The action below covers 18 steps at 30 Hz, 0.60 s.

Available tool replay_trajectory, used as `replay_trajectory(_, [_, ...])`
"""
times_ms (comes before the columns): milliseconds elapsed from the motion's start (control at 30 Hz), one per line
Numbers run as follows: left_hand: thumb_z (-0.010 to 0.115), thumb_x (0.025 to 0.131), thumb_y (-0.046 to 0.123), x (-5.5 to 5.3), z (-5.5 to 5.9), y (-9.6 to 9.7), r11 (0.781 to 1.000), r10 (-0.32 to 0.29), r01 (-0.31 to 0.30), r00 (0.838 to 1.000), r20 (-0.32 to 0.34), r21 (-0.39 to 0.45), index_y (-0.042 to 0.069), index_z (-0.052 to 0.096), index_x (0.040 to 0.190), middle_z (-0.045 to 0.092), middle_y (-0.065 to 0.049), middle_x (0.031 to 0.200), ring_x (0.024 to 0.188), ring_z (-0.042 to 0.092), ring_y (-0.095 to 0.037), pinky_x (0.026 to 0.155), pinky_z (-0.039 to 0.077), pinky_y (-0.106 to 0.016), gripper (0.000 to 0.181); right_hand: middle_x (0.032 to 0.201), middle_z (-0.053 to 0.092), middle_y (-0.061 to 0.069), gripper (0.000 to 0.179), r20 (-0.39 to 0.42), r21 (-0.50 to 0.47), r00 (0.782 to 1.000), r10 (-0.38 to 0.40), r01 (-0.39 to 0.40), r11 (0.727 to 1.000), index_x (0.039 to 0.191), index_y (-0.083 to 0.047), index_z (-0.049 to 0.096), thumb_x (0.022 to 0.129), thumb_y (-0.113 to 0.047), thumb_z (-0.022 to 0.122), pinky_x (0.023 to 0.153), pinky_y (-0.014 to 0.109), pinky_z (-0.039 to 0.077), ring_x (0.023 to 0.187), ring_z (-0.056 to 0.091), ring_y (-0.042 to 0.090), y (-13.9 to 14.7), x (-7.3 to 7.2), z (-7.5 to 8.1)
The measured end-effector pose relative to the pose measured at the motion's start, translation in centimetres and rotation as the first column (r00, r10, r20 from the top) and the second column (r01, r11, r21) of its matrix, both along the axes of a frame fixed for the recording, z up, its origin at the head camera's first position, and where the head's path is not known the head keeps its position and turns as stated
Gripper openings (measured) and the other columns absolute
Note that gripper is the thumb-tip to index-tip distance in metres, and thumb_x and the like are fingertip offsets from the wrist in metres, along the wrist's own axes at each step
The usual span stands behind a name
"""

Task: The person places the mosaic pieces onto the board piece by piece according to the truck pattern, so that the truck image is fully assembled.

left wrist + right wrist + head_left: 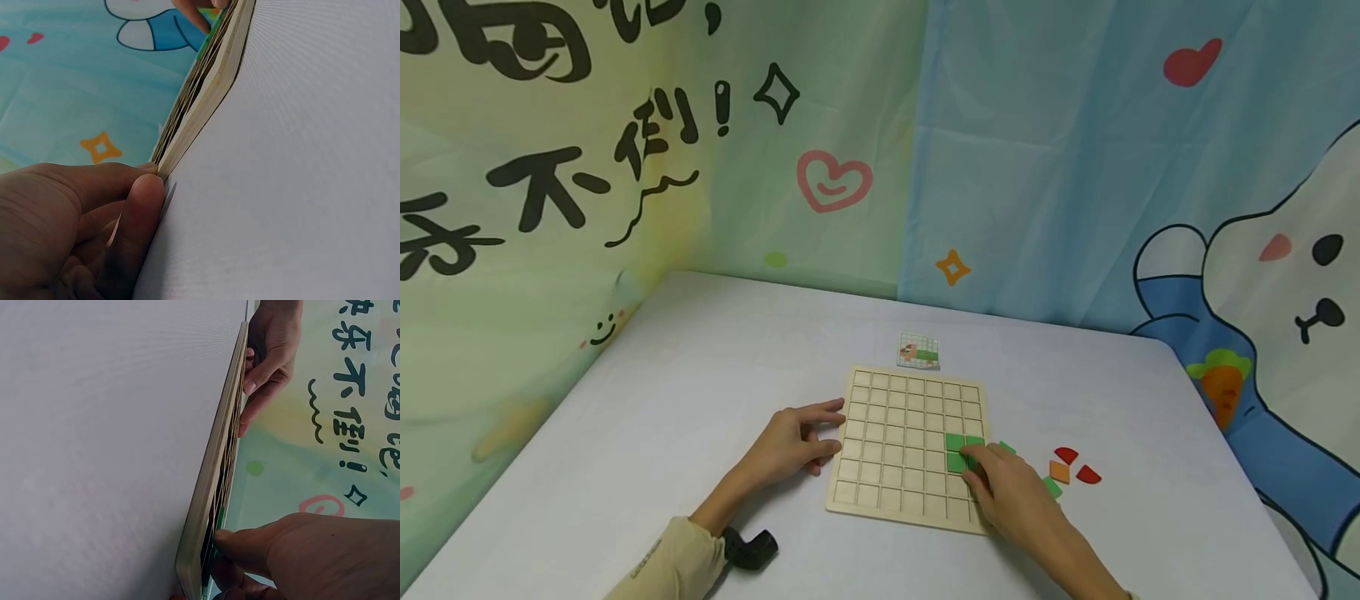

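A pale wooden grid board lies on the table, with several green square tiles in cells near its right edge. My left hand touches the board's left edge, its thumb and fingers spread along it. In the left wrist view, the fingertips meet the board's wooden side. My right hand reaches over the right edge, thumb and forefinger around a green tile on the grid, partly hiding it. The right wrist view shows that thumb low over the board beside green.
Right of the board lie two red rounded pieces, an orange square and loose green tiles, partly behind my right hand. A small picture card lies beyond the board. Printed curtains hang behind the white table.
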State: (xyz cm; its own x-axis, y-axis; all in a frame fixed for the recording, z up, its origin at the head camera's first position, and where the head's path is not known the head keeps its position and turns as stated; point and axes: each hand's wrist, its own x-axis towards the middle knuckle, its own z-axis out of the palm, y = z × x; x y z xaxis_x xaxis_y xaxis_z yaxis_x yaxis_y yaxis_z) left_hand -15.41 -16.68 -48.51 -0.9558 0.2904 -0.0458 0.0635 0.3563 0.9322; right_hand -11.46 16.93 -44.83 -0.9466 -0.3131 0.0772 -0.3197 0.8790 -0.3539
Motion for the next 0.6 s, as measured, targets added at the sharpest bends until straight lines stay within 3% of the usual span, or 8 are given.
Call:
replay_trajectory(233, [0.08,0.091,0.005,0.0,0.1,0.2,1.0,-0.002,0.002,1.0,0.009,0.001,0.0,0.071,0.135,0.055,-0.009,0.161,0.055,0.064,-0.014,0.052,0.058,-0.025,0.045,0.08,0.056,-0.008,0.028,0.045,-0.015,0.998,-0.035,0.035,0.999,0.125,-0.009,0.072,0.098,-0.015,0.076,0.061,0.018,0.041,0.072,0.047,0.006,0.2,-0.1,0.3])
replay_trajectory(600, [0.08,0.091,0.005,0.0,0.1,0.1,1.0,-0.002,0.002,1.0,0.007,0.001,0.0,0.07,0.135,0.055,-0.01,0.161,0.056,0.064,-0.014,0.052,0.059,-0.026,0.045,0.079,0.054,-0.006,0.034,0.06,-0.026,0.995,-0.079,0.081,0.996,0.13,-0.008,0.071,0.098,-0.018,0.077,0.061,0.019,0.041,0.069,0.045,0.006,2.1,0.1,0.3])
